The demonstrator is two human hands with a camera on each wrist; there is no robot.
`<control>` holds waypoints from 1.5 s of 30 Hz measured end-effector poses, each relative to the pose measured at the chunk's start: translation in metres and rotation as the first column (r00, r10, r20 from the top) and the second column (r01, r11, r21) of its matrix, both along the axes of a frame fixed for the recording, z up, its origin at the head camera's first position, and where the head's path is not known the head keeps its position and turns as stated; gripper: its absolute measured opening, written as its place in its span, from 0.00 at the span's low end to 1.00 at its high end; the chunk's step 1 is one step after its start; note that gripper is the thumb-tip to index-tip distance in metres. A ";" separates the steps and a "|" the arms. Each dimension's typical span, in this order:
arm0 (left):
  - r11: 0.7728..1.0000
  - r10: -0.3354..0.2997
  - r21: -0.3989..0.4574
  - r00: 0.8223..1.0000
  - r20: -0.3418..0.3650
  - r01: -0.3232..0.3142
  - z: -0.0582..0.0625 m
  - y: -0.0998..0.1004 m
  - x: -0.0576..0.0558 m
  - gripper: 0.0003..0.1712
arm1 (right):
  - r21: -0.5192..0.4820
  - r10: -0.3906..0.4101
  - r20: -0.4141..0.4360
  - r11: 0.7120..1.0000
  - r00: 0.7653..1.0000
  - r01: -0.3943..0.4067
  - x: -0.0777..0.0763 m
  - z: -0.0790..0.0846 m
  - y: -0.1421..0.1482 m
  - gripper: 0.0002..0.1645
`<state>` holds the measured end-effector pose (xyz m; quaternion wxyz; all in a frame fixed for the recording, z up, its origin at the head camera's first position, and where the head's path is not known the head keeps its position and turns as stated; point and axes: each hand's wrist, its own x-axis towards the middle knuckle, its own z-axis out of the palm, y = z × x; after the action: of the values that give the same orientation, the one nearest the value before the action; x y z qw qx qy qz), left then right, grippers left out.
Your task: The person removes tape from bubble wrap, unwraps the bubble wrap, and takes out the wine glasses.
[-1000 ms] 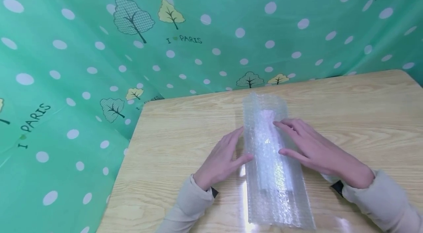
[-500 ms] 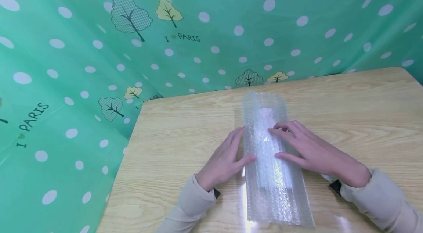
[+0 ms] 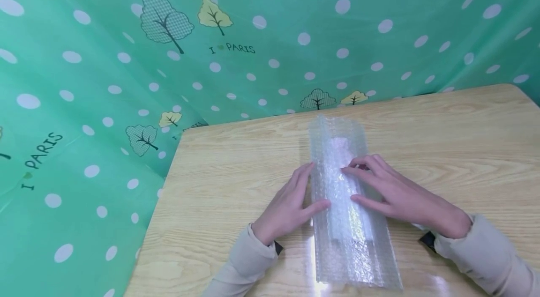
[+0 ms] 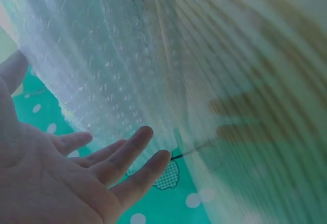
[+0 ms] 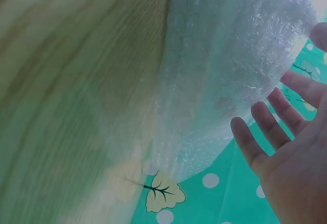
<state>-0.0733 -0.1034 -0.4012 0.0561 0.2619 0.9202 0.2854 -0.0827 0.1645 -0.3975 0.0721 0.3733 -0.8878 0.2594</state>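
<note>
Hands apart, neither clamped: left hand (image 3: pixel 287 210) at the left edge of the bubble wrap (image 3: pixel 356 255), thumb over its top; right hand (image 3: pixel 392 189) spread over the right side, exact contact unclear. Probably steadying the wrap, flat on the table (image 3: pixel 232 170) between them, pale item (image 3: pixel 339 144) showing through. Far end near table's back edge, cloth (image 3: pixel 261 77) behind; sideways room both ways.
</note>
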 end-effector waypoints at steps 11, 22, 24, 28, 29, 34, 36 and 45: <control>1.000 -0.005 -0.004 1.000 -0.012 0.005 0.000 0.000 0.001 0.50 | -0.041 0.001 0.030 0.999 1.000 0.000 0.001 0.000 -0.003 0.30; 1.000 -0.011 -0.006 1.000 -0.014 0.011 0.001 0.000 0.001 0.49 | -0.094 0.022 -0.094 0.995 0.995 -0.031 0.003 0.003 -0.008 0.29; 1.000 -0.012 -0.006 1.000 -0.012 0.012 0.001 0.000 0.001 0.49 | -0.104 0.026 -0.119 0.994 0.993 -0.038 0.003 0.004 -0.009 0.29; 1.000 -0.012 -0.001 1.000 -0.006 0.012 0.001 0.000 0.001 0.49 | -0.108 0.026 -0.132 0.993 0.991 -0.040 0.004 0.005 -0.010 0.27; 1.000 -0.012 0.001 1.000 -0.003 0.012 0.000 0.001 0.001 0.49 | -0.108 0.025 -0.133 0.993 0.991 -0.040 0.004 0.005 -0.010 0.27; 1.000 -0.015 0.009 1.000 0.006 0.015 -0.001 0.001 0.001 0.49 | -0.111 0.027 -0.143 0.993 0.989 -0.043 0.005 0.006 -0.011 0.24; 1.000 -0.016 0.010 1.000 0.007 0.015 -0.002 0.002 0.001 0.49 | -0.118 0.032 -0.152 0.992 0.988 -0.051 0.005 0.006 -0.011 0.24; 1.000 -0.016 0.007 1.000 -0.003 0.016 -0.003 0.002 0.001 0.49 | -0.107 0.025 -0.168 0.993 0.985 -0.044 0.006 0.008 -0.013 0.23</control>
<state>-0.0728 -0.1010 -0.4045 0.0563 0.2699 0.9171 0.2878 -0.0764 0.1513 -0.3896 0.1619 0.4045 -0.8564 0.2771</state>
